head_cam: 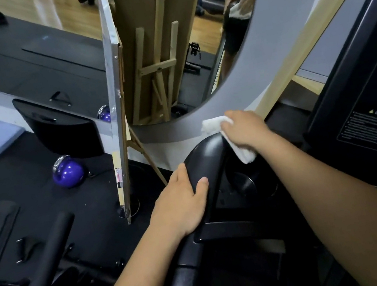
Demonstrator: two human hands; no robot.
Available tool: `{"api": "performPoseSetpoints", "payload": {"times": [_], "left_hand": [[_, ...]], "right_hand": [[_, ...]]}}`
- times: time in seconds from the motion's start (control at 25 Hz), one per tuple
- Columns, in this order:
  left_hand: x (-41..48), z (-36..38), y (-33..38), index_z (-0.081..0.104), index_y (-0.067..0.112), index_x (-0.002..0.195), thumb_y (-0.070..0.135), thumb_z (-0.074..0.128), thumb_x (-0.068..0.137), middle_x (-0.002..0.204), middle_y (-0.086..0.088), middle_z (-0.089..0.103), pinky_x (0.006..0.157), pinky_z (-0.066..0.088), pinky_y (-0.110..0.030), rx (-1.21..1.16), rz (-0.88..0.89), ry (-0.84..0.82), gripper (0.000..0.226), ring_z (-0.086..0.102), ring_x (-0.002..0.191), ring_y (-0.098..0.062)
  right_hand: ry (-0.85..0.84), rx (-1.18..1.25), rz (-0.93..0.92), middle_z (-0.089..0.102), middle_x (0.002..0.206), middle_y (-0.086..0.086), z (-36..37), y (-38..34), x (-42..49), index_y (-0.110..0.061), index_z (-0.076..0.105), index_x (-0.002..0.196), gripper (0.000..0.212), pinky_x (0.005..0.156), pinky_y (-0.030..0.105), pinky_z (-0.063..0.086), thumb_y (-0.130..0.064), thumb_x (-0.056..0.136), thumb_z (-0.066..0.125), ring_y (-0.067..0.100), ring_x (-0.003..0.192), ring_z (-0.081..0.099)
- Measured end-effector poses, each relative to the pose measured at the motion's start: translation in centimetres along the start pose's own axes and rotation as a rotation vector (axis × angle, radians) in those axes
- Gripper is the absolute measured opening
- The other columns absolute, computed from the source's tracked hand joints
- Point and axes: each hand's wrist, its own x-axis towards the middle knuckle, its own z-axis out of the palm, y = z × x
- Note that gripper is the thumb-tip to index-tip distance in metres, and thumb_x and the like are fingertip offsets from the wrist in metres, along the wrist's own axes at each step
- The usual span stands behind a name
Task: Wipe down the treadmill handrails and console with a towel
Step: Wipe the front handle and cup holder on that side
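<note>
The black treadmill handrail point(204, 157) curves up through the middle of the view, beside the console's recessed cup holder point(243, 183). My left hand point(183, 204) grips the rail's left side, thumb over the top. My right hand point(246, 128) holds a white towel point(214, 123) bunched against the rail's far upper end; part of the cloth hangs below my wrist. The dark console panel point(365, 96) with a caution label stands at the right.
A large oval mirror point(189, 41) leans against the wall ahead, with a wooden easel point(159, 67) and a board edge beside it. A purple kettlebell point(68, 173) sits on the black floor mat at left. Another black rail point(42, 277) runs along the lower left.
</note>
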Motion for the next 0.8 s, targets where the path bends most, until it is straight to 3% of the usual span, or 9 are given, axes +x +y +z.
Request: {"api": "performPoseSetpoints", "payload": {"times": [0.2,0.24,0.32,0.4,0.44,0.56,0.64,0.72,0.8], "left_hand": [[0.1,0.3,-0.5,0.033,0.025,0.142,0.055,0.038,0.096,0.144,0.000,0.046,0.098,0.045,-0.042,-0.044,0.020,0.028,0.055,0.051,0.126,-0.025],[0.1,0.4,-0.5,0.034,0.025,0.140,0.055,0.039,0.096,0.143,0.000,0.047,0.097,0.045,-0.041,-0.037,0.018,0.025,0.054,0.051,0.125,-0.025],[0.1,0.5,-0.8,0.034,0.023,0.140,0.057,0.037,0.096,0.143,0.001,0.047,0.096,0.045,-0.041,-0.024,-0.014,0.013,0.055,0.051,0.125,-0.025],[0.2,0.5,-0.5,0.032,0.020,0.141,0.057,0.035,0.096,0.145,0.001,0.045,0.097,0.044,-0.044,0.002,-0.032,-0.008,0.059,0.049,0.126,-0.026],[0.3,0.4,-0.5,0.031,0.019,0.142,0.057,0.035,0.096,0.147,0.000,0.042,0.098,0.043,-0.045,0.017,-0.035,-0.023,0.060,0.047,0.128,-0.026],[0.0,0.0,-0.1,0.026,0.016,0.148,0.056,0.034,0.096,0.150,-0.002,0.039,0.098,0.043,-0.046,0.046,-0.039,-0.033,0.066,0.044,0.131,-0.026],[-1.2,0.1,0.1,0.045,0.011,0.137,0.051,0.039,0.093,0.133,-0.005,0.057,0.084,0.050,-0.040,0.087,-0.009,0.136,0.060,0.059,0.116,-0.024],[-2.5,0.7,0.0,0.066,0.008,0.115,0.045,0.042,0.086,0.109,-0.008,0.071,0.071,0.056,-0.032,0.101,0.061,0.206,0.053,0.070,0.097,-0.022],[-2.6,1.7,-0.4,0.068,0.003,0.116,0.040,0.042,0.084,0.112,-0.013,0.071,0.079,0.057,-0.029,0.088,0.116,0.244,0.055,0.069,0.103,-0.022]], "right_hand": [[-0.008,0.049,-0.762,0.069,0.104,-0.001,1.6,-6.1,-5.1,-0.016,0.066,0.100,0.028,0.084,0.028,0.035,-0.031,0.093,0.044,0.023,0.099,0.059],[-0.023,0.143,-0.787,0.070,0.105,-0.003,1.1,-5.0,-5.2,-0.016,0.068,0.103,0.027,0.087,0.026,0.037,-0.031,0.092,0.049,0.020,0.101,0.060],[-0.058,0.201,-0.577,0.068,0.104,-0.004,0.1,-3.4,-3.3,-0.021,0.065,0.100,0.016,0.080,0.026,0.037,-0.032,0.093,0.055,0.022,0.104,0.060],[-0.171,0.016,-0.297,0.066,0.102,0.002,-0.3,-3.8,0.2,-0.023,0.058,0.091,0.014,0.071,0.029,0.033,-0.034,0.095,0.050,0.028,0.102,0.057],[-0.255,-0.110,-0.276,0.065,0.106,0.006,0.0,-5.1,1.3,-0.021,0.057,0.090,0.016,0.071,0.030,0.034,-0.034,0.095,0.047,0.029,0.102,0.056],[-0.334,-0.224,-0.605,0.067,0.110,0.001,1.2,-7.4,0.6,-0.022,0.063,0.100,0.027,0.082,0.033,0.044,-0.039,0.092,0.044,0.024,0.106,0.058],[-0.314,-0.059,-0.789,0.067,0.115,-0.010,0.9,-6.3,-1.4,-0.025,0.066,0.110,0.034,0.093,0.030,0.042,-0.042,0.090,0.045,0.012,0.111,0.057],[-0.313,0.023,-0.827,0.064,0.120,-0.012,0.3,-5.6,-1.9,-0.024,0.065,0.117,0.035,0.095,0.023,0.038,-0.040,0.091,0.049,0.007,0.114,0.054],[-0.375,-0.093,-0.707,0.066,0.113,-0.004,0.4,-6.7,-0.3,-0.025,0.062,0.113,0.028,0.090,0.030,0.041,-0.042,0.094,0.051,0.018,0.110,0.057]]}}
